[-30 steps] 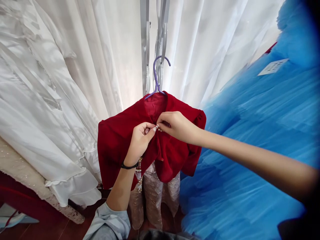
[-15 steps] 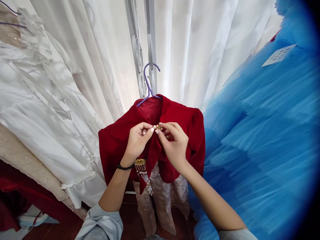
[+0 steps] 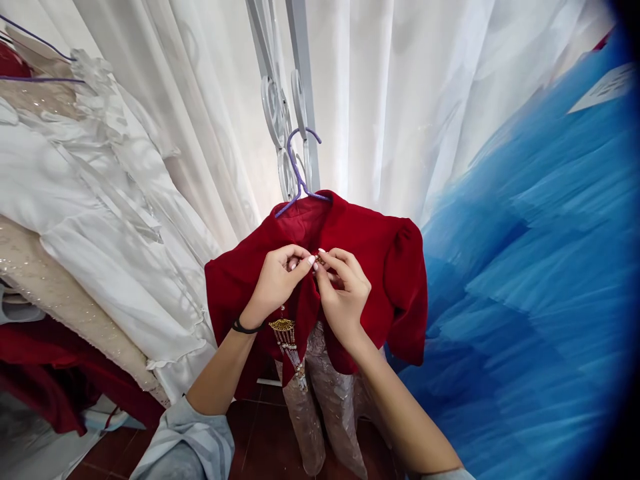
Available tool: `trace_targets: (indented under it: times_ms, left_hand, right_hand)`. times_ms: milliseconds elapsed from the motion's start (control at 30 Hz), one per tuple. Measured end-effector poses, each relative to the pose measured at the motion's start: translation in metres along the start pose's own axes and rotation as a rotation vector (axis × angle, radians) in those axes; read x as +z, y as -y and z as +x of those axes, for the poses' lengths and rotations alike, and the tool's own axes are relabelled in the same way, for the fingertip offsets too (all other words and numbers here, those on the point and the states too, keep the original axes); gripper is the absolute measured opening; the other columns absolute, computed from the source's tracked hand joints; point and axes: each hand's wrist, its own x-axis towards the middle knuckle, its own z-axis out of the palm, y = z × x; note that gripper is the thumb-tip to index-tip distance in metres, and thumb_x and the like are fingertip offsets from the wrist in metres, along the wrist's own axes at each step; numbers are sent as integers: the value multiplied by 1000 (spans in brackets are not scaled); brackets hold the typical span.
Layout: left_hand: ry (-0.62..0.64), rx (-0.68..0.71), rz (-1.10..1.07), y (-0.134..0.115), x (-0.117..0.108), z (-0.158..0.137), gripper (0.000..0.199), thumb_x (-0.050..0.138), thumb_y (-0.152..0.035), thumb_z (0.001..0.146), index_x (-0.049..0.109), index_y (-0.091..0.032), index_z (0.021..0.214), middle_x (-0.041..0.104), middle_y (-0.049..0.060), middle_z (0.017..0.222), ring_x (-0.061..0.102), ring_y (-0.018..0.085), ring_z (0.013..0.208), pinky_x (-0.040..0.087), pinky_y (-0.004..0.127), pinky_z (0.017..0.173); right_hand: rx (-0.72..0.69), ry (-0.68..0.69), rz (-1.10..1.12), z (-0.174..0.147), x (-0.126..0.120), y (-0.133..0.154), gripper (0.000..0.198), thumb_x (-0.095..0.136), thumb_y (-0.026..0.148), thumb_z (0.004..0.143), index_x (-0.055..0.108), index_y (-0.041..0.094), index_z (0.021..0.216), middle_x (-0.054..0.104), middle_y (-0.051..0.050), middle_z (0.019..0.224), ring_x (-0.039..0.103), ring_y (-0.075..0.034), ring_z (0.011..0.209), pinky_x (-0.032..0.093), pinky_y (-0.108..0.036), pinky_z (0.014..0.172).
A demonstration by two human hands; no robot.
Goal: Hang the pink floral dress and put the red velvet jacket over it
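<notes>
A dark red velvet jacket (image 3: 360,233) hangs on a purple hanger (image 3: 299,175). At its front opening, my left hand (image 3: 280,280) pinches one side of a small gold brooch with pearls (image 3: 319,261). My right hand (image 3: 346,293), thumb and forefinger closed, grips the other side. Fingers cover most of the brooch. Below my left hand dangles a gold, fan-shaped ornament (image 3: 283,327) with beaded tassels. Shiny pale pink cloth (image 3: 325,400) hangs beneath the jacket.
White ruffled garments (image 3: 110,200) hang at the left. A large blue tulle dress (image 3: 540,287) fills the right side. Behind the jacket stand a grey metal frame (image 3: 300,40) and white curtains (image 3: 360,100). Reddish-brown floor tiles (image 3: 255,433) show below.
The fingertips have come closer together and now hide more of the brooch. My view has shifted slightly, showing more of the white garments and of the jacket's right sleeve.
</notes>
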Motion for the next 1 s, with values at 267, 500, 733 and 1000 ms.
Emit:
trace_targets:
  times_ms: [267, 500, 733, 1000]
  left_hand:
    - [-54, -110, -187, 5, 7, 2, 14, 71, -28, 73, 69, -14, 70, 65, 2, 69, 53, 11, 63, 42, 23, 60]
    - [-47, -142, -166, -1, 8, -6, 15, 73, -29, 73, 70, -14, 73, 67, 3, 72, 56, 12, 67, 46, 24, 63]
    - [95, -84, -78, -8, 1, -9, 13, 71, -28, 79, 72, -14, 78, 69, 4, 83, 59, 13, 77, 47, 24, 72]
    - [223, -52, -56, -15, -10, -3, 15, 74, -28, 77, 73, -14, 75, 71, 6, 85, 64, 16, 82, 49, 27, 78]
  right_hand:
    - [39, -70, 3, -11, 5, 8, 21, 55, 21, 91, 69, 23, 106, 61, -8, 100, 63, -15, 80, 59, -29, 63]
    - [263, -126, -3, -44, 18, 21, 15, 57, 28, 92, 69, 20, 91, 67, -9, 91, 63, -20, 86, 55, -38, 80]
    - [479, -266, 211, -40, 28, 23, 19, 62, 29, 87, 73, 15, 93, 70, -7, 95, 65, -17, 89, 53, -31, 85]
    - [640, -330, 570, -40, 30, 25, 20, 68, 32, 82, 74, 13, 87, 74, -6, 89, 66, -18, 85, 52, -32, 83]
